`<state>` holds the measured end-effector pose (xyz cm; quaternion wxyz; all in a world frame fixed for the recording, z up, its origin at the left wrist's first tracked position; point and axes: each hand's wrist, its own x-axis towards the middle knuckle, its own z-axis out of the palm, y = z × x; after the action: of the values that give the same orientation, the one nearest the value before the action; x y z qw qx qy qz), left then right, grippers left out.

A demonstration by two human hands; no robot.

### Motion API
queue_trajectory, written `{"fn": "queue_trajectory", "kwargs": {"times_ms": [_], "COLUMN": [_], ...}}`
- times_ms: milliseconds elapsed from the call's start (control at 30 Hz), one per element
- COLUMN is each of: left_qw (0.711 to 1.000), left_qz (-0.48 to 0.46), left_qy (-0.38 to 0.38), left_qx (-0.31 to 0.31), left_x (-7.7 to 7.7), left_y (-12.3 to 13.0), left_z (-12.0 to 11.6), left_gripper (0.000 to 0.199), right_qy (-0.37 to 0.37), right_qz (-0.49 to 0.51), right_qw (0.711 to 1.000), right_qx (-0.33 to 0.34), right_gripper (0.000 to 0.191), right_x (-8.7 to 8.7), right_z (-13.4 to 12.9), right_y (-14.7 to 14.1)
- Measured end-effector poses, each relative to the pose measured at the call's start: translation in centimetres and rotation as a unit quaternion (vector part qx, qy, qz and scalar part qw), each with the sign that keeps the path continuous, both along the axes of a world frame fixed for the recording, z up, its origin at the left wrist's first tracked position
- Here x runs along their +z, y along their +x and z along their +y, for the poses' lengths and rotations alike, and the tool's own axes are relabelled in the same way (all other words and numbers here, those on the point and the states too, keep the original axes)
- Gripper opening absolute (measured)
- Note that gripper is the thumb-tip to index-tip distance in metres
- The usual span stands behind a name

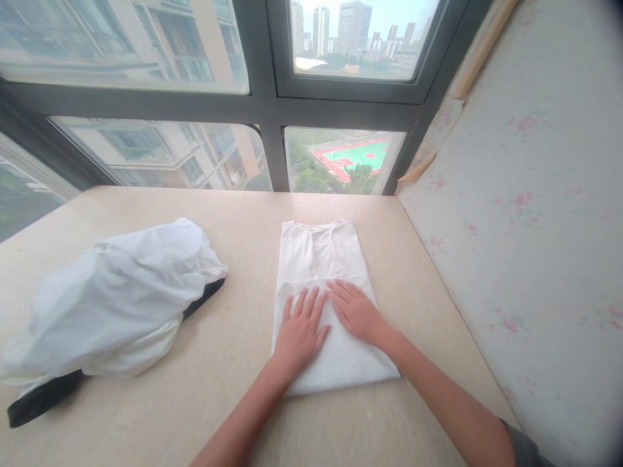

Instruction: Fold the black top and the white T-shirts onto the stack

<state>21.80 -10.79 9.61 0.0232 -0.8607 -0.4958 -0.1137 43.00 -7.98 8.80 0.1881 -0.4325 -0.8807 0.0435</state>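
While both hands rest palm-down on the folded white top (335,363), the garment lies directly beneath the fingers, flat on the pale sill-level surface (418,272). Its long axis runs from the person toward the window frame (272,110), with the neckline (318,227) at the far end and the wider straight edge at the near end. The fingertips of both hands are on the middle portion, just short of the neckline section, and nearly meet at the centre line.

Left hand (299,334): fingers extended and slightly spread, pointing toward the window; thumb set apart, pointing inward. The wrist crosses the left long edge. This hand is the nearer of the two to the near edge.

Right hand (357,314): fingers extended and close together, angled forward and to the left. The wrist crosses the right long edge. This hand is set slightly farther from the near edge. Neither hand is closed on the fabric; contact is by flat pressing or resting, and the force applied cannot be determined.

Adjacent items: a loose bundle of white fabric (117,298) with a black band (46,395) lies to the left, apart from the folded garment. A floral-papered wall (525,227) bounds the right side.
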Motion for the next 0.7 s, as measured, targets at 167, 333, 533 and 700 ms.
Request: {"fn": "queue_trajectory", "kwargs": {"times_ms": [167,333,533,700], "left_qw": [0.999,0.999,0.999,0.999], "left_qz": [0.026,0.011,-0.005,-0.013], "left_qy": [0.02,0.039,0.016,-0.001], "left_qx": [-0.004,0.009,0.04,0.053], "left_x": [0.4,1.3,-0.1,-0.3], "left_y": [-0.5,-2.7,-5.3,-5.3], "left_z": [-3.2,-4.9,-4.2,-4.2], "left_gripper": [0.063,0.066,0.066,0.064], "right_qy": [-0.001,0.005,-0.02,-0.028], "right_qz": [-0.005,0.02,0.007,-0.021], "right_qw": [1.0,1.0,0.996,0.995], "right_qx": [0.006,-0.003,-0.084,-0.09], "right_gripper": [0.047,0.047,0.05,0.049], "right_x": [0.0,0.8,0.4,-0.2], "right_z": [-3.1,-5.8,-6.6,-6.3], "right_y": [-0.8,0.1,3.0,3.2]}}
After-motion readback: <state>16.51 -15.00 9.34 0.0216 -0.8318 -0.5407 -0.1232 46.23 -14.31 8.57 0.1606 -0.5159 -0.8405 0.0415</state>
